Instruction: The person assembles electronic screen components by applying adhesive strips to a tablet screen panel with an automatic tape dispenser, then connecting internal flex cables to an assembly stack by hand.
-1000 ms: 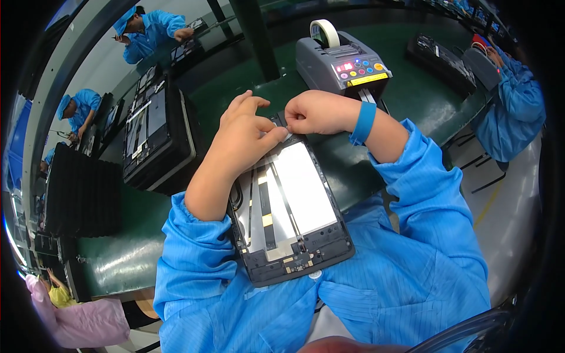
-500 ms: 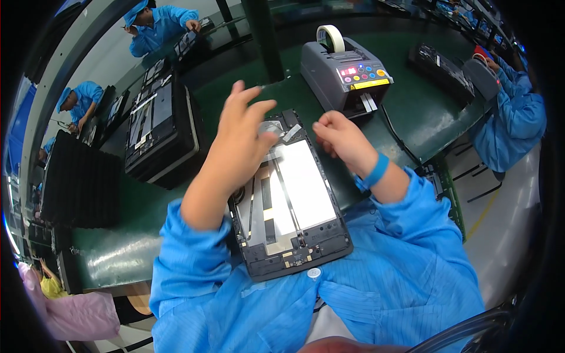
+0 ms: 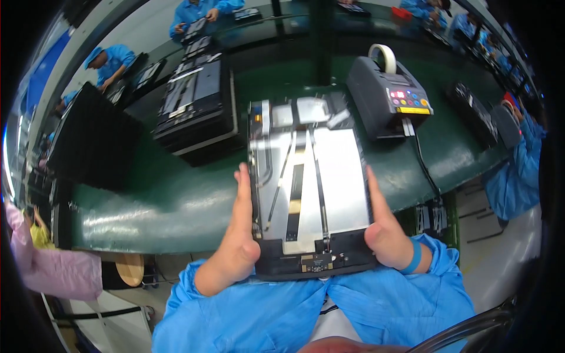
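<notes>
Between my hands is an opened tablet, its silver inner plate, dark ribbon cables and black lower edge facing up. My left hand presses along its left side, and my right hand, with a blue band at the wrist, along its right side. Both thumbs lie near the lower corners; the fingers pass partly behind the edges. Small pieces of tape sit at the tablet's upper right. Beyond it to the right stands a grey tape dispenser with a pale tape roll on top and a strip sticking out in front.
Left of the tablet rises a stack of black trays bearing an opened tablet on top. Further left is a tall dark stack. All stand on the green table. A black cable trails off the right edge. Co-workers in blue sit around.
My hands have moved from the tablet's top end down to its two sides and now hold it. The view has shifted, and the tablet appears straighter and larger.
</notes>
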A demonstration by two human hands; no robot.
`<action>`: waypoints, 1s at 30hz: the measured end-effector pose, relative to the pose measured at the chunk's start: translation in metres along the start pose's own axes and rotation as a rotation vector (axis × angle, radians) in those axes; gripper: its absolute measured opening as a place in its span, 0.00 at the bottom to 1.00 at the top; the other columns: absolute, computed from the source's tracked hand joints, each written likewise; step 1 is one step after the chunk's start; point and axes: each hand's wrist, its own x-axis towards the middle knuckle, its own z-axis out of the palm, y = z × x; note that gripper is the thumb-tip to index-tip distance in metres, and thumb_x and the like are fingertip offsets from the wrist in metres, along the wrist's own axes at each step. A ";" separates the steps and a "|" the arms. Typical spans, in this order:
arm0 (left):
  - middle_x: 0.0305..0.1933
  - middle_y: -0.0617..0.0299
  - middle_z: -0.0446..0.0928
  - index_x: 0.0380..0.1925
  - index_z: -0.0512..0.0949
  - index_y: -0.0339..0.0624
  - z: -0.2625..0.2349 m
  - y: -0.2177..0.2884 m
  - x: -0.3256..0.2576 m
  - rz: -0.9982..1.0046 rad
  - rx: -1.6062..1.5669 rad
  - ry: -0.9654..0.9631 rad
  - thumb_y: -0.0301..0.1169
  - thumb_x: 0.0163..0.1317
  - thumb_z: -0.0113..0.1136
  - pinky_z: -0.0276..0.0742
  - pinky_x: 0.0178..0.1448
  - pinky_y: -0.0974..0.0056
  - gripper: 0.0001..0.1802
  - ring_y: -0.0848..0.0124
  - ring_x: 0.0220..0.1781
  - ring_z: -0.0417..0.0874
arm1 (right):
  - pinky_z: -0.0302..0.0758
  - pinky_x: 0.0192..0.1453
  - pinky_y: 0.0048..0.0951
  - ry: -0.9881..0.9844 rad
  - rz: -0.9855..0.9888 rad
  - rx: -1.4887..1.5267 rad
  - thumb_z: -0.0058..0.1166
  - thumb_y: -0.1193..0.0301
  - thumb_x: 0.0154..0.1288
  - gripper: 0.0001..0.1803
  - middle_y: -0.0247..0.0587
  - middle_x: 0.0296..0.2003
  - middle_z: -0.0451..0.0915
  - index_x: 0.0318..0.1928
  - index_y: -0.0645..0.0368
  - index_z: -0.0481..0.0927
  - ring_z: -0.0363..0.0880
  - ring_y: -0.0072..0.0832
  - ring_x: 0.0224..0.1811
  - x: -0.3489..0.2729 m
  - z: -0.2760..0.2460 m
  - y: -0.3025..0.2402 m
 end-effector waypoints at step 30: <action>0.68 0.51 0.62 0.67 0.59 0.38 -0.282 0.019 0.138 0.025 -0.079 0.415 0.64 0.67 0.28 0.57 0.69 0.64 0.44 0.61 0.65 0.67 | 0.56 0.69 0.32 -0.011 0.129 -0.075 0.55 0.50 0.61 0.54 0.65 0.66 0.57 0.68 0.77 0.39 0.59 0.44 0.68 0.330 0.079 0.003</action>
